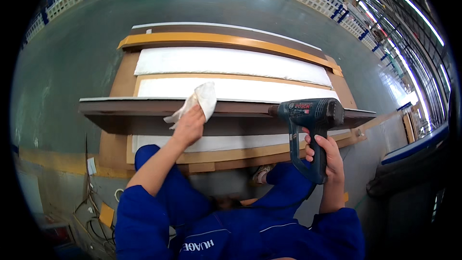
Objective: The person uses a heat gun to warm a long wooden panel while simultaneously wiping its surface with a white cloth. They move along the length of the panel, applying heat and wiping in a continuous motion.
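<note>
A dark blue heat gun [315,115] is gripped by its handle in my right hand [325,153], its nozzle pointing left along a long brown panel [240,124]. My left hand [189,124] is closed on a crumpled white cloth [204,98], which lies against the panel's upper edge. The panel spans the view from left to right in front of me, with a pale strip along its far edge. Part of my left fingers is hidden behind the cloth.
Beneath the panel lie white padded strips [231,62] and brown cardboard [126,74]. Farther back, an orange-yellow strip [231,41] runs along another brown panel. Cables [94,212] and an orange piece [106,214] lie on the floor at lower left. A dark bundle [397,178] sits at right.
</note>
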The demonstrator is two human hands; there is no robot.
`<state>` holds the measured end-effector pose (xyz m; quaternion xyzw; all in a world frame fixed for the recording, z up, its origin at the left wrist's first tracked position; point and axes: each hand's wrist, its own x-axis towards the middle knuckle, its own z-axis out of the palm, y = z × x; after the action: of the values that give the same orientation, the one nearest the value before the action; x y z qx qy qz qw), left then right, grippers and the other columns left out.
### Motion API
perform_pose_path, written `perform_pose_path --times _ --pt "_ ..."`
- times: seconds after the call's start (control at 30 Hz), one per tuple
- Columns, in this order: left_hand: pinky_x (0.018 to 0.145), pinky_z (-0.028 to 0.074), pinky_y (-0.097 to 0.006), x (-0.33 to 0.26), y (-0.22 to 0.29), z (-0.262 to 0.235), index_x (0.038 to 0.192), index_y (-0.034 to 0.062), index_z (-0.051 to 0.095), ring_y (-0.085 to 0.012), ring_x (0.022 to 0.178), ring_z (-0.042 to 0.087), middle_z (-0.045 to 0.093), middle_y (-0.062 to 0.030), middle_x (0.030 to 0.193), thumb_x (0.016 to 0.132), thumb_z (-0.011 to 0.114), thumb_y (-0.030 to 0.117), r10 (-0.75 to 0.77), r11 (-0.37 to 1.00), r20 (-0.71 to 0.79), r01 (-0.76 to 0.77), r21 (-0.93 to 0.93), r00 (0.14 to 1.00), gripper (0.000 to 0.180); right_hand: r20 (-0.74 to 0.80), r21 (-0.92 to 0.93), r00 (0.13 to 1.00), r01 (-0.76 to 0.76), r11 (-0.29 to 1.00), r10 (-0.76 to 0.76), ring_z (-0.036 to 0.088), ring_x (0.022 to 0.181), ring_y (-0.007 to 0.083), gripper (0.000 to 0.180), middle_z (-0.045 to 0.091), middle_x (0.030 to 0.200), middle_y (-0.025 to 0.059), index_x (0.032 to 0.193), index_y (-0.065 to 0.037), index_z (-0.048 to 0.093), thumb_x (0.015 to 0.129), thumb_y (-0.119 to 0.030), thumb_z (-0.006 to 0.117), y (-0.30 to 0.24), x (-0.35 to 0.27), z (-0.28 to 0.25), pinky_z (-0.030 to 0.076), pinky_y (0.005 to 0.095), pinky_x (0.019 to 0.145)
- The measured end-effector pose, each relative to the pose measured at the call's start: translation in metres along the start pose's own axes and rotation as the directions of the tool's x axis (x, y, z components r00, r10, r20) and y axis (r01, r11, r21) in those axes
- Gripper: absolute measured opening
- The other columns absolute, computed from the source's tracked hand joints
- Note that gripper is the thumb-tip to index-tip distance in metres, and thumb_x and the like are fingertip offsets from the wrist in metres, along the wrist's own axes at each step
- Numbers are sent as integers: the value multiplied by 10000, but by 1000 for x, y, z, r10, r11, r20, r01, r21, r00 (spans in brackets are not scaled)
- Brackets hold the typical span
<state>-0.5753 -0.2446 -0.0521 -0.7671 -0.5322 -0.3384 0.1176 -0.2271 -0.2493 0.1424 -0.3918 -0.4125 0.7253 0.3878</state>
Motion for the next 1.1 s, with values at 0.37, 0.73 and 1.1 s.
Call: perform_pose_path --times 0.37,0.73,1.1 --pt "1002 351 -399 -98 -105 -98 1010 -99 536 -358 1100 486 542 -237 1101 644 512 -11 -184 969 54 172 178 981 378 250 43 960 -139 989 124 490 617 119 288 508 845 70 1078 52 490 867 -142 509 34 33 110 436 239 499" --pt "998 346 -407 -135 -141 -152 1137 -33 504 -358 1160 439 521 -203 1169 652 505 -38 -323 930 51 307 204 945 485 362 -231 916 -88 969 170 496 495 105 249 518 632 61 923 7 503 877 -238 508 42 65 171 425 216 461" --pt "986 380 -388 -77 -88 -106 967 -65 566 -322 1075 516 575 -200 1063 601 501 -35 -94 994 39 91 67 995 373 312 -422 926 -64 904 211 510 462 106 263 531 566 55 789 -30 505 884 -275 501 34 70 145 434 210 457"
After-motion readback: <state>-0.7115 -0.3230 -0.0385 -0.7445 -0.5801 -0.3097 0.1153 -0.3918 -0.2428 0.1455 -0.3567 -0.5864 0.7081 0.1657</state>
